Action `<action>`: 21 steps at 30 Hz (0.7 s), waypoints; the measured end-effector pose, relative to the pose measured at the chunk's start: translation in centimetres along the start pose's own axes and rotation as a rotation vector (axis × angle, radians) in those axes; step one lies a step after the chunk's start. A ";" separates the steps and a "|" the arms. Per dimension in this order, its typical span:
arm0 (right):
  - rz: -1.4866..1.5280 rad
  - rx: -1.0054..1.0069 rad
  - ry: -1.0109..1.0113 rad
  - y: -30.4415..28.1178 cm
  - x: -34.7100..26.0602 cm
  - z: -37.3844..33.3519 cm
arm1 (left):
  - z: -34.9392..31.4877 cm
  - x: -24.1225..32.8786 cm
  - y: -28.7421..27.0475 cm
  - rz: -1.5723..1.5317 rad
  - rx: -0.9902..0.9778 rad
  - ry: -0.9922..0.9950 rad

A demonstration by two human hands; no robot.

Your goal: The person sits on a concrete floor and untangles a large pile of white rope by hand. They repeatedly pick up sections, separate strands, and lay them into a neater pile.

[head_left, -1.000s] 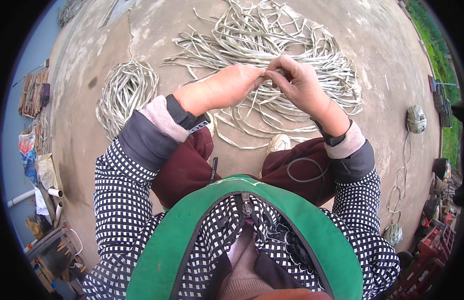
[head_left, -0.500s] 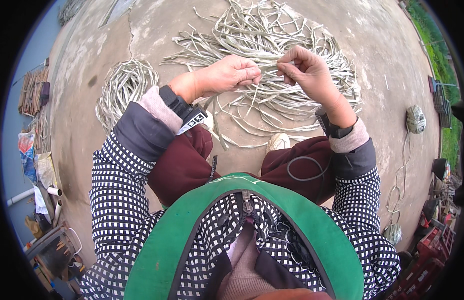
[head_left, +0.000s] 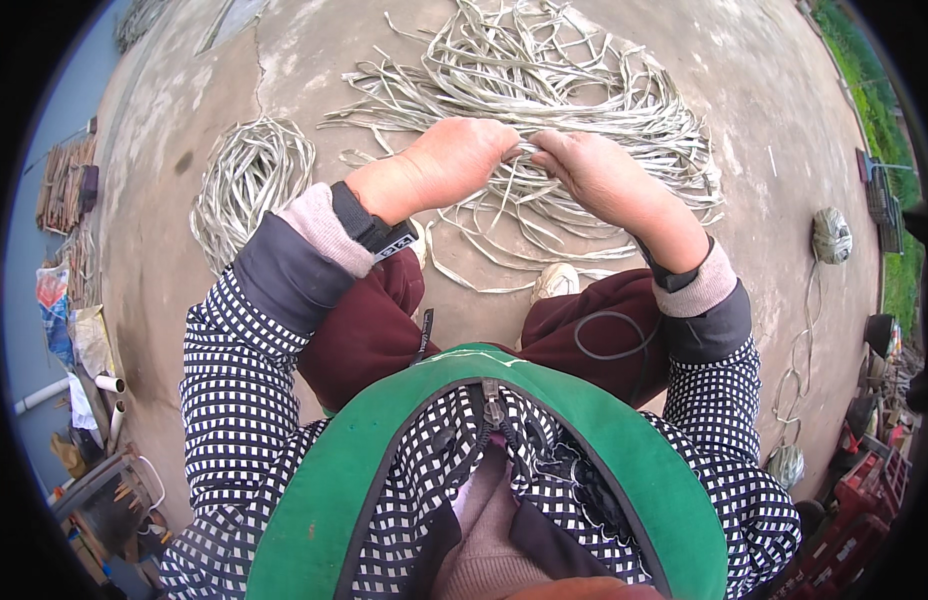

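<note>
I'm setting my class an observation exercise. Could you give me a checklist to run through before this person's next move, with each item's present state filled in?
1. Left hand in view: ok.
2. Right hand close to the left: ok.
3. Strip securely pinched in the fingers: cannot tell; the hands hide it.
4. Large pile of strips neatly gathered: not ok; loose ends fan out.
5. Smaller bundle clear of both hands: ok.
6. Right shoe off the strips: cannot tell; one runs right up to it.
</note>
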State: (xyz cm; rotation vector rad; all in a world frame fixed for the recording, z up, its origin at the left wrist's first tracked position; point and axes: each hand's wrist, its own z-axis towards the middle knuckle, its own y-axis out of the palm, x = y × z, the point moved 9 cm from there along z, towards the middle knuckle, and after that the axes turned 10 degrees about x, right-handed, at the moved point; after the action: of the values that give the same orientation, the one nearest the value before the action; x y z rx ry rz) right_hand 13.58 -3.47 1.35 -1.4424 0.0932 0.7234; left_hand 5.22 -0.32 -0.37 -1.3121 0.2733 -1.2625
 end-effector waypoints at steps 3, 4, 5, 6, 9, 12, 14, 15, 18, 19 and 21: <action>0.044 0.022 0.046 0.3 0.8 0.1 | 0.0 0.1 0.0 0.019 0.002 0.003; 0.008 0.041 0.053 0.2 1.3 0.2 | 0.0 -0.2 -0.3 -0.048 0.030 -0.035; -0.025 0.058 0.064 0.1 1.8 0.3 | 0.0 -0.6 -0.5 -0.115 0.050 -0.087; -0.045 0.087 0.053 -0.1 2.1 0.4 | 0.0 -1.0 -0.7 -0.196 0.067 -0.124; -0.061 0.098 0.128 0.1 3.9 0.5 | 0.0 -2.7 0.0 -0.383 -0.007 -0.264; -0.069 0.151 0.129 -0.5 4.6 0.9 | 0.2 -3.0 -0.4 -0.489 0.054 -0.193; -0.117 0.165 0.153 -1.1 4.9 1.1 | 0.3 -3.1 -0.4 -0.468 0.060 -0.136; -0.140 0.202 0.150 -1.6 4.7 1.1 | 0.3 -3.0 -0.5 -0.466 0.067 -0.101; -0.168 0.337 0.098 -3.0 2.9 0.8 | 0.3 -4.6 -0.6 -0.415 0.116 -0.254; -0.210 0.377 0.060 -3.1 1.9 0.7 | 0.4 -4.8 -0.9 -0.466 0.152 -0.290; -0.158 0.418 -0.117 -2.4 -1.0 0.5 | 0.5 -5.2 -1.6 -0.557 0.220 -0.394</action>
State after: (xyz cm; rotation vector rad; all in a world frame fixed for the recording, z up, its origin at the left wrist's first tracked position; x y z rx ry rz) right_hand 13.83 -3.32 4.02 -0.9950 0.0363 0.6137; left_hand 2.76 4.45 -1.36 -1.4579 -0.5306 -1.3995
